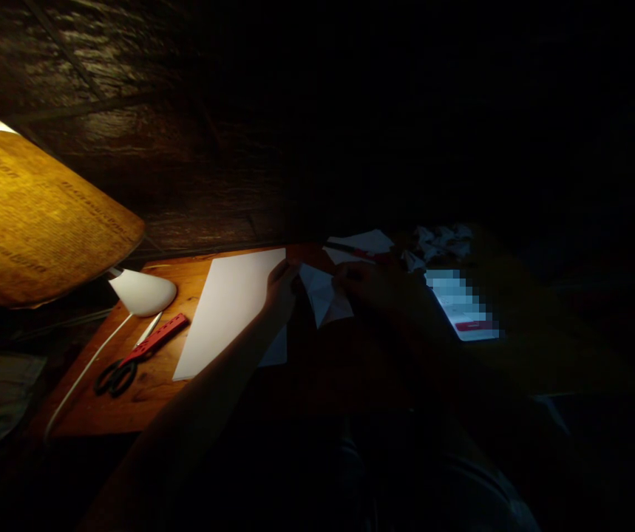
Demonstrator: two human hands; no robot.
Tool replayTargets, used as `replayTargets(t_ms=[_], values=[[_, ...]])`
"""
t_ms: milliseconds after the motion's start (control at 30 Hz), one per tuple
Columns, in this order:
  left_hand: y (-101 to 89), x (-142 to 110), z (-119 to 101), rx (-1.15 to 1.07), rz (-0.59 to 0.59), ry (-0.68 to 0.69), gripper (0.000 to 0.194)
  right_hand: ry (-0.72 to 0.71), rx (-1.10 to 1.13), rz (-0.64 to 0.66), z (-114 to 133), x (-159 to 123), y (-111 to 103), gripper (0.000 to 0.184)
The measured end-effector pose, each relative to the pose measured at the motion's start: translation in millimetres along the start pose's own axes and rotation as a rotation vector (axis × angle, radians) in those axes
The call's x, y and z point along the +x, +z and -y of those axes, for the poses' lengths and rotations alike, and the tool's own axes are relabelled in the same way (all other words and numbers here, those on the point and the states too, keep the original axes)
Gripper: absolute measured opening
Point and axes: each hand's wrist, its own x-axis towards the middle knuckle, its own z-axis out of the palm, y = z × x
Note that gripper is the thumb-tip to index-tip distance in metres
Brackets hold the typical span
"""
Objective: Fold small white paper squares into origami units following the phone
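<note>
Between my two hands is a piece of folded white paper (324, 295) with crease lines across it and a pointed lower edge. My left hand (282, 284) is closed on its left edge, over the right side of a large white sheet (233, 303) on the table. My right hand (364, 284) pinches the paper's upper right edge; deep shadow hides most of its fingers. Behind my hands lies another piece of white paper (364, 242) with a dark, slim tool across it, too dim to name.
A lit lamp with a printed shade (40, 214) and white base (143, 292) stands left on the wooden table (156, 403). Scissors (114, 377) lie by a red perforated strip (159, 338). Crumpled paper (442, 242) and a glowing phone (461, 304) are on the right. A wall rises behind.
</note>
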Motion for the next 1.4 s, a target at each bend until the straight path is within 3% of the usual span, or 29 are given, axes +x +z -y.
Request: replayTargets(t_ms=[167, 267, 400, 633, 733, 833, 1067, 1400], values=[[3.2, -4.7, 7.8, 0.136, 0.148, 0.011, 0.035, -0.009, 0.038, -0.021, -5.1, 1.6, 0.7, 0.022], [1.2, -4.9, 10.4, 0.186, 0.144, -0.01, 0.036, -0.027, -0.005, -0.001, -2.5, -1.3, 0.1, 0.022], [-0.5, -2.8, 12.0, 0.173, 0.149, -0.007, 0.035, -0.04, -0.066, 0.064, 0.6, -3.9, -0.1, 0.038], [-1.3, -2.1, 19.3, 0.109, 0.13, -0.027, 0.046, -0.003, -0.16, 0.026, 5.5, -4.6, 0.2, 0.025], [-2.7, -6.2, 20.6, 0.262, 0.117, 0.012, 0.04, 0.041, -0.175, 0.006, 15.2, -8.2, 0.7, 0.027], [-2.9, -10.5, 19.8, 0.42, 0.18, 0.038, 0.029, 0.063, -0.231, -0.031, 23.3, -10.5, 0.7, 0.024], [-1.7, -10.8, 21.0, 0.49, 0.22, 0.063, 0.017, 0.042, -0.308, -0.052, 20.5, -7.3, 1.9, 0.033], [2.0, -9.1, 5.4, 0.393, 0.088, 0.158, 0.013, 0.035, -0.133, -0.089, 6.3, -4.0, 4.3, 0.031]])
